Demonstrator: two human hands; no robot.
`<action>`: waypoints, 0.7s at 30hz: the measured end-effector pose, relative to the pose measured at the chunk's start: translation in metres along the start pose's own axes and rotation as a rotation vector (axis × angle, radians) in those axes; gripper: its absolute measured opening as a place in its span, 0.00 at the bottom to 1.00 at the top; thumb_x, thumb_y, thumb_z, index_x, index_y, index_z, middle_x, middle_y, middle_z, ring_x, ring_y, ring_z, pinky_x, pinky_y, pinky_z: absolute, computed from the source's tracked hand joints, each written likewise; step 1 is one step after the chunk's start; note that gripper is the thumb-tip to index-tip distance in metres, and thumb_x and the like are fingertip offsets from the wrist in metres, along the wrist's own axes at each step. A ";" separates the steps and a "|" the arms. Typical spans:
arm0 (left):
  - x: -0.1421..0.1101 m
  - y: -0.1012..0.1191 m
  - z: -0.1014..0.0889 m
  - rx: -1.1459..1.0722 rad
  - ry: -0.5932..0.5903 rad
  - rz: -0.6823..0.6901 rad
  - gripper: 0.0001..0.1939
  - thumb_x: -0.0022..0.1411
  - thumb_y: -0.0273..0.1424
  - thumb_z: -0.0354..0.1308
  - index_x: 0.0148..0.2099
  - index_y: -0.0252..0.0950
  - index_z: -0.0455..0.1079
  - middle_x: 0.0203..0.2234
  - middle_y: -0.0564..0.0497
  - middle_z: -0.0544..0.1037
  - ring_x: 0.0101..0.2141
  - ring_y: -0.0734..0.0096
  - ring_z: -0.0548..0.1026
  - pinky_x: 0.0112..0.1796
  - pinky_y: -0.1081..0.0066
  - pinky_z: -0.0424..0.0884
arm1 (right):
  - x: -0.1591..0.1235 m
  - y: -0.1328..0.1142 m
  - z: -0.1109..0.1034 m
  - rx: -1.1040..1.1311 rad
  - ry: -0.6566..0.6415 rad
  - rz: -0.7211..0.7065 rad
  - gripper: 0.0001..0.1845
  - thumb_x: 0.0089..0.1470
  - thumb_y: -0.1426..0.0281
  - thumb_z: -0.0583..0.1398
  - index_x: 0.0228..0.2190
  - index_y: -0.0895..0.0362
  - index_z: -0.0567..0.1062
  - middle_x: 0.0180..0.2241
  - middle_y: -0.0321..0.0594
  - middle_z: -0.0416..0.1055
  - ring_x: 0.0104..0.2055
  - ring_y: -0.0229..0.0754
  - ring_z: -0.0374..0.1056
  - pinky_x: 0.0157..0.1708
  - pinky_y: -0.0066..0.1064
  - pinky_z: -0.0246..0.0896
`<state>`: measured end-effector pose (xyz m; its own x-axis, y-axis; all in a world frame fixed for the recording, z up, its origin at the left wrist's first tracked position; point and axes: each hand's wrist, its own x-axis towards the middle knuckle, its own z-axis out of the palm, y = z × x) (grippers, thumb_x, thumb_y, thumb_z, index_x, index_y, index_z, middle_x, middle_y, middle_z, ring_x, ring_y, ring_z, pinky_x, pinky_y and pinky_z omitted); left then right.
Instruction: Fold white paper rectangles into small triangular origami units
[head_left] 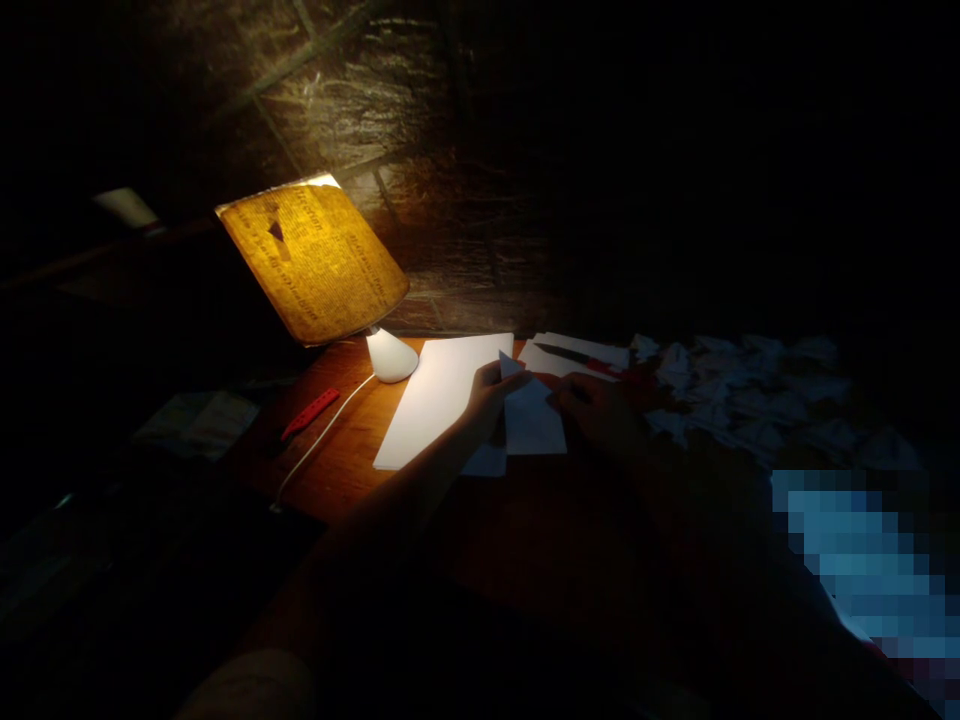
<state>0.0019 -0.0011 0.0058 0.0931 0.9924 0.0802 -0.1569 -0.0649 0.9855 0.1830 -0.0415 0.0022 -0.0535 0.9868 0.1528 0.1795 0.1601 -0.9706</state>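
1. Nearest the camera, the left forearm (405, 480) rises from the bottom edge, mostly in shadow. At the lower right is a bluish patch (862, 560), blurred into blocks; what it is cannot be told.
2. The left hand (491, 390) is closed in a pinch, thumb and fingers holding the upper part of a folded sheet (534, 420). This white paper is smooth, with a sharp point at the top and a straight lower edge; it is held above the wooden table (352, 440), in front of the lamp-lit paper.
3. The right hand (589, 400) is curled at the sheet's right edge; it is too dark to tell whether it grips.
4. Left of the sheet lies a flat, crisp-edged paper stack (442, 390). Behind the hands, a knife with a dark, tapering blade (562, 354) and red handle lies across more paper (611, 356).
5. On the right spread many angular, folded paper pieces (735, 390), dimly lit.
6. At the left stand a lamp's rounded white base (391, 357) and amber, print-covered shade (315, 260); a thin pale cord (330, 428) runs past a ridged red tool (311, 412).
7. Behind, the wall (352, 90) shows rough, grooved blocks.
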 end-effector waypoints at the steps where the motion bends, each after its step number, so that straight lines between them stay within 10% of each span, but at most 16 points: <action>1: 0.000 0.000 0.000 0.003 -0.002 0.004 0.19 0.44 0.39 0.76 0.29 0.35 0.71 0.22 0.55 0.72 0.25 0.74 0.69 0.28 0.72 0.64 | 0.000 0.000 0.000 0.005 0.000 -0.007 0.15 0.48 0.55 0.63 0.24 0.53 0.71 0.24 0.36 0.69 0.30 0.43 0.63 0.31 0.34 0.56; 21: 0.003 -0.007 -0.001 0.130 -0.186 0.058 0.31 0.48 0.52 0.76 0.23 0.36 0.62 0.19 0.58 0.63 0.23 0.79 0.60 0.26 0.74 0.53 | 0.003 0.002 0.002 0.210 0.101 0.034 0.21 0.48 0.48 0.65 0.24 0.52 0.69 0.22 0.34 0.64 0.25 0.39 0.59 0.26 0.33 0.56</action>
<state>0.0024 0.0025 -0.0014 0.2693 0.9510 0.1517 -0.0403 -0.1463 0.9884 0.1809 -0.0380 0.0003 0.0497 0.9907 0.1266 -0.0293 0.1282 -0.9913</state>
